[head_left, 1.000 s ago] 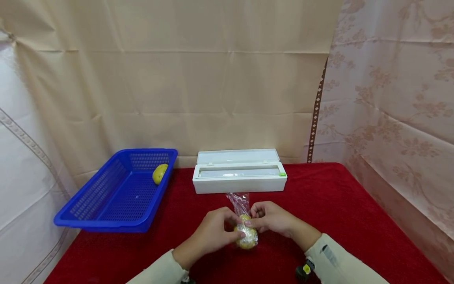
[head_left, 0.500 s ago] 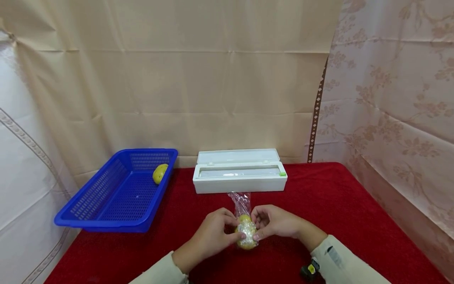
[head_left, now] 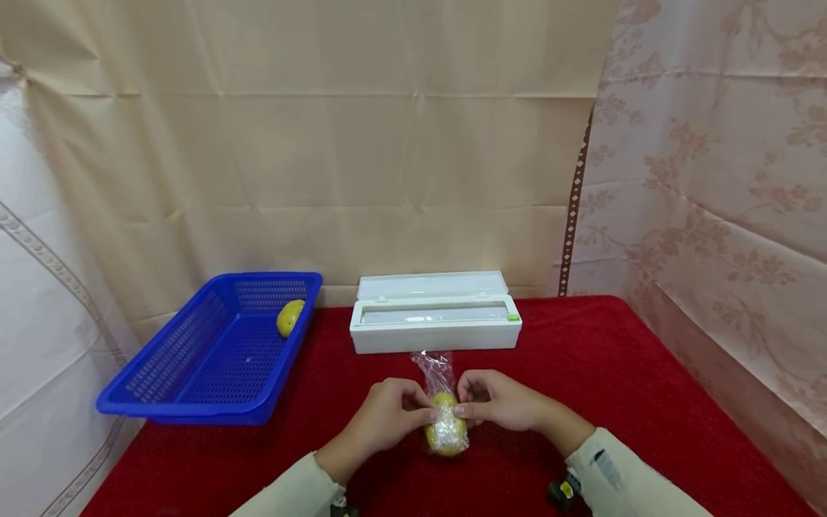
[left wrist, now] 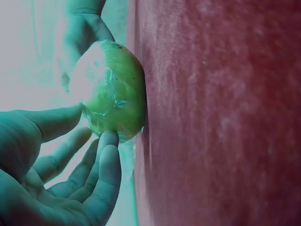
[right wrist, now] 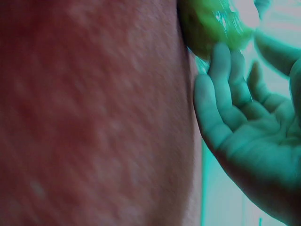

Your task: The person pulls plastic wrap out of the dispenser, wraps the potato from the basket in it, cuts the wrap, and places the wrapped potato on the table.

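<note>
A yellow fruit (head_left: 446,434), wrapped in clear cling film, lies on the red cloth between my hands. Loose film (head_left: 436,370) trails from its far end toward the white box. From the left, my left hand (head_left: 390,411) holds the fruit, its thumb on the film on top and its fingers at the side. My right hand (head_left: 500,401) does likewise from the right, thumb tip on the upper face. In the left wrist view, the wrapped fruit (left wrist: 115,89) rests against the cloth with shiny film folds. The right wrist view shows fingertips (right wrist: 221,56) touching the fruit's side.
Behind the hands stands a white cling film box (head_left: 436,337) with its lid raised and a roll inside. To the left, a blue plastic basket (head_left: 194,411) holds another yellow fruit (head_left: 290,317). Red cloth (head_left: 581,359) covers the table; curtains hang behind.
My right thumb has gone down the fruit's face and back up. The left thumb has shifted slightly up toward the far end. Both hands stay at the fruit.
</note>
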The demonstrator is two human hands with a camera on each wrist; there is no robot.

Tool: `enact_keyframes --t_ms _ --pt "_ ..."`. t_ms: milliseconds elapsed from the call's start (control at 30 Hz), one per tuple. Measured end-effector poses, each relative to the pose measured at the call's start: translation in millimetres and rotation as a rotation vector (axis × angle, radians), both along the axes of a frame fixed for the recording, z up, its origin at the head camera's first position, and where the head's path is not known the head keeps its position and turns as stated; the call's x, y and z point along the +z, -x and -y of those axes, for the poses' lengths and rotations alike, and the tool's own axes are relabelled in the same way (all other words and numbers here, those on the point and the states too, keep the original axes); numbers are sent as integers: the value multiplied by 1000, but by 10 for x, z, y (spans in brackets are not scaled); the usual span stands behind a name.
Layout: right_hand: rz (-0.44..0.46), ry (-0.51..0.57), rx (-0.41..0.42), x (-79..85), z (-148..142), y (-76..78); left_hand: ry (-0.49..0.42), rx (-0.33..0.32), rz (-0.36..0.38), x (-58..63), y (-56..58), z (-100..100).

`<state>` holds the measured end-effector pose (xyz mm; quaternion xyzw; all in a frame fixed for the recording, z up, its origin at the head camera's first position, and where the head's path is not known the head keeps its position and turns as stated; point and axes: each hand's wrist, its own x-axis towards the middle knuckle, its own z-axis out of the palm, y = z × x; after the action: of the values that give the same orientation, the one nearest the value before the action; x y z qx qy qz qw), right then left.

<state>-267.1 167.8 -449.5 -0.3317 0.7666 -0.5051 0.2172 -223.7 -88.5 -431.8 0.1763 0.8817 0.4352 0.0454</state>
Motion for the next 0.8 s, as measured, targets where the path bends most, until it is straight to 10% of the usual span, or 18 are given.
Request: enact_keyframes --t_ms 200,800 --pt "41 -6 -64 6 15 12 -73 12 29 -30 28 -12" --pt "31 -72 -148 84 141 -42 154 -47 -319 30 -174 -124"
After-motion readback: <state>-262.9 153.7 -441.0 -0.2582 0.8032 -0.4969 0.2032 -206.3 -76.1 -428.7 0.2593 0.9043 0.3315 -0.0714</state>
